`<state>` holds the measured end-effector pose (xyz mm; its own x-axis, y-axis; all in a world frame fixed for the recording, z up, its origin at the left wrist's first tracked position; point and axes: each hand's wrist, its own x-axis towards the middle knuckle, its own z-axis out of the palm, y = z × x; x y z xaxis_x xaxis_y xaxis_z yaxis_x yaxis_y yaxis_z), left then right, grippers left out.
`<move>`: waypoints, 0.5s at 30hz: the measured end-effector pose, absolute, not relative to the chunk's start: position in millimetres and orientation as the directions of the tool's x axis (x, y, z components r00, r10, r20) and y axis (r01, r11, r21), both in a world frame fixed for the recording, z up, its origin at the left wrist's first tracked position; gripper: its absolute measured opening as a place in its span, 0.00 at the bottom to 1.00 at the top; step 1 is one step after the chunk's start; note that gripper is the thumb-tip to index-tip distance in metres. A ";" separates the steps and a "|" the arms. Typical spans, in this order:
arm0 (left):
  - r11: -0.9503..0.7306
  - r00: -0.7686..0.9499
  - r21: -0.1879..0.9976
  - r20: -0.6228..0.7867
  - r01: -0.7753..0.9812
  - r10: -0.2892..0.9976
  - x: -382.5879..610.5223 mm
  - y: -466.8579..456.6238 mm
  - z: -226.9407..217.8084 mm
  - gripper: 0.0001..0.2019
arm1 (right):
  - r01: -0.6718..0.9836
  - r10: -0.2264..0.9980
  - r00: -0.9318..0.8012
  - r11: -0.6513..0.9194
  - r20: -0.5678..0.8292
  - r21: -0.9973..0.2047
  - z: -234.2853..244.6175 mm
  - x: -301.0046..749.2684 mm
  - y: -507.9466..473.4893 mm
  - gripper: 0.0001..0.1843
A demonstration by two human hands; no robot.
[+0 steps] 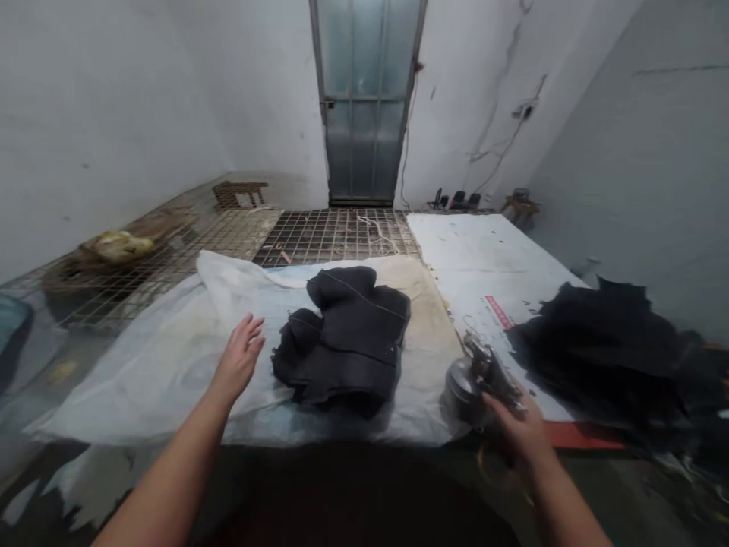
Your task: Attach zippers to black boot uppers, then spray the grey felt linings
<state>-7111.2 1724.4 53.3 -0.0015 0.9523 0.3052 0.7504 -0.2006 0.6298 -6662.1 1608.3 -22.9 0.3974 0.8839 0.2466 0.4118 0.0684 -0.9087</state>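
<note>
A stack of black fabric pieces (345, 334) lies on a white plastic sheet (171, 357) in the middle of the work surface. My left hand (239, 357) hovers open just left of the stack, fingers stretched forward, not touching it. My right hand (518, 425) is closed round a metal tool (490, 372), which looks like scissors or a clamp, beside a dark round object (461, 387) at the sheet's front right corner.
A larger heap of black fabric (604, 349) rests on a white board (484, 258) at right. Behind lies a wire mesh surface (336, 235) with a yellowish bundle (119, 245) at left. A metal door (364, 99) stands at the back.
</note>
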 end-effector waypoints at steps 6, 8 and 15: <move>-0.032 -0.419 0.824 0.320 0.565 0.850 -7173.6 1649.9 43.9 0.29 | 0.393 0.998 -0.034 0.054 0.044 -0.918 53.3 -6701.5 1580.5 0.24; -0.059 -0.480 0.850 0.353 0.524 0.803 -7182.9 1637.0 42.1 0.27 | 0.413 0.988 -0.154 0.065 0.000 -0.908 66.9 -6725.5 1579.5 0.23; -0.186 -0.440 0.785 0.507 0.591 0.741 -7193.0 1612.3 52.6 0.16 | 0.588 0.921 -0.387 0.288 0.050 -0.756 71.9 -6785.2 1592.4 0.21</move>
